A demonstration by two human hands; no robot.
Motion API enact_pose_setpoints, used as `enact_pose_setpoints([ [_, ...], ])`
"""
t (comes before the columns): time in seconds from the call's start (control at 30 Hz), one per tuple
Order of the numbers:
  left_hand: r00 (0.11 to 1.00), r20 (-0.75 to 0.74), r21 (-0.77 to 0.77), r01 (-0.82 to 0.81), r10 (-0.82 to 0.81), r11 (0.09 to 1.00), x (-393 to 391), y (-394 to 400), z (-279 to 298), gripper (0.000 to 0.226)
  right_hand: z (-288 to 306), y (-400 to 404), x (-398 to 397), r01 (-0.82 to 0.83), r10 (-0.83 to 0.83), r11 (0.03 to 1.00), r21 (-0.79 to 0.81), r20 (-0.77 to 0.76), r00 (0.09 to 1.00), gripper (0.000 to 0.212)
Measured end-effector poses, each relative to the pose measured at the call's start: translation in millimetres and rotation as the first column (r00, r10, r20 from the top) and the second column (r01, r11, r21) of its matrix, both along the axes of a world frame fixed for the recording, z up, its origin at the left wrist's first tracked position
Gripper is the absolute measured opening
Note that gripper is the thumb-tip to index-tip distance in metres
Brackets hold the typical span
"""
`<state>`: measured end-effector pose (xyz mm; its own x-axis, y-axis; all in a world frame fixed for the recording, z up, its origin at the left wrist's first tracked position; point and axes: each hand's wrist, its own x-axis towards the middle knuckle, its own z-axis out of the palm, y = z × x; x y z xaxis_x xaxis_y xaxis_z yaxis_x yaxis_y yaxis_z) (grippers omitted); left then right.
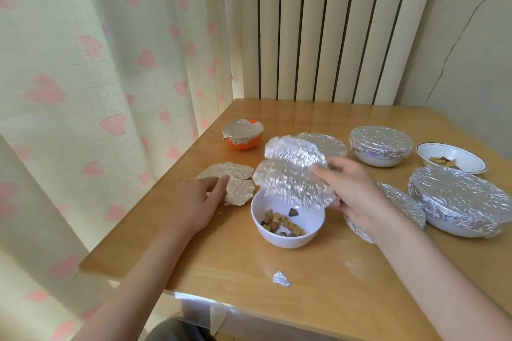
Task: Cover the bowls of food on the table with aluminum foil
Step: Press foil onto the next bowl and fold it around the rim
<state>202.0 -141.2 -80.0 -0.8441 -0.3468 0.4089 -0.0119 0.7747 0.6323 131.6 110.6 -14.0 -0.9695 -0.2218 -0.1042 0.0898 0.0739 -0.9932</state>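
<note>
While the right hand (352,188) pinches a crinkly foil sheet (293,183) by its edge, the sheet hangs tilted just over the far rim of the small white bowl (288,225). That bowl sits in the middle of the surface (318,299) with brown food bits showing inside, so it is not covered yet. I think it is the one being done now.

At 6 o'clock from the bowl, near the front edge, lies a tiny foil scrap (281,279). At 9 o'clock the left hand (199,199) lies with fingers out straight on a flat, wrinkled foil piece (232,181).

At 3 o'clock a foil-wrapped thing (399,202) is partly hidden under the right arm. Just past it sits a big covered bowl (457,202). Farther off at 2 o'clock an open dish (451,156) with food waits for foil, and beside it stands another covered bowl (381,145). At 12 o'clock is one more round foil top (324,142), and at 11 o'clock an orange bowl (242,134) with foil on it.

So most look done and two look left. The loose foil on the left sits close and could get bumped.
</note>
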Motion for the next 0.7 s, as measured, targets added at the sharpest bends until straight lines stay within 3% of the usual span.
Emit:
enact_pose_setpoints([
  [0.07,0.999,-0.037,0.045,-0.024,0.025,0.999,9.5,13.3,6.9,0.059,-5.4,4.2,7.8,-0.069,0.077,0.99,0.119,-0.064,0.995,0.024],
  [0.17,0.994,-0.101,0.437,0.07,-0.028,0.897,17.8,46.7,25.2,0.037,-7.6,5.5,16.0,-0.04,0.173,0.916,0.4,-0.302,0.938,0.023],
  [0.23,0.995,-0.06,0.575,0.104,-0.085,0.812,21.5,64.8,33.7,0.02,-10.1,3.2,21.1,0.044,0.22,0.85,0.525,-0.429,0.876,0.027],
  [0.43,0.998,-0.001,0.706,0.05,-0.07,0.707,24.9,68.3,28.2,0.036,-17.7,-8.0,33.3,0.311,0.2,0.757,0.574,-0.658,0.726,0.017],
  [0.7,0.998,-0.046,0.654,0.056,-0.034,0.754,25.9,70.6,26.0,0.02,-18.2,-15.7,33.3,0.389,0.212,0.626,0.676,-0.628,0.749,0.02],
])
